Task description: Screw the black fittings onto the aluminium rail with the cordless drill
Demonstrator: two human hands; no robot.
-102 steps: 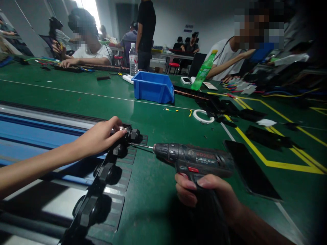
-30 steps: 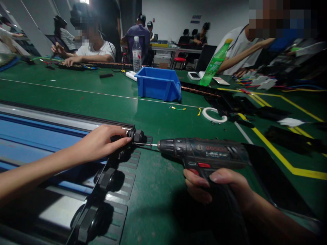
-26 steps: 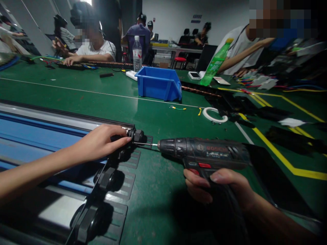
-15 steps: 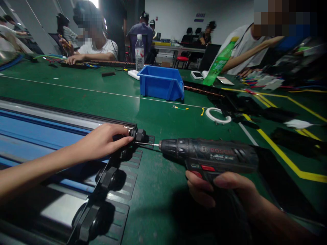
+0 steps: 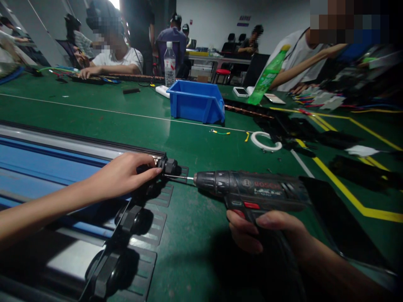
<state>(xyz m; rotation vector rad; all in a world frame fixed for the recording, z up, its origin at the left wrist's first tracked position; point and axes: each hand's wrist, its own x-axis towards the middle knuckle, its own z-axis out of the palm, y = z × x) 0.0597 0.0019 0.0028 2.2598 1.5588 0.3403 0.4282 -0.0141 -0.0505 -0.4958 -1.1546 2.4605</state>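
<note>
Matt plastic drill (image 5: 252, 188) (metal bit (image 5: 190, 179))

One cam from where I'm standing, worn on person's head. Looks forward and down across green table (image 5: 185, 235). Pretty close range: left hand (image 5: 130, 174) sits left of center, right hand (image 5: 291, 233) lower right, forearms (image 5: 63, 199) running in from sides. Tilt's shallow, so blue bin (image 5: 195, 107) lands upper middle, far wall (image 5: 214, 27) shows up top, way off.

My drill (image 5: 270, 191) is black with red lettering, the table (image 5: 185, 251) beneath it green with yellow stripes, the frame (image 5: 47, 165) left of it blue and silver.
</note>
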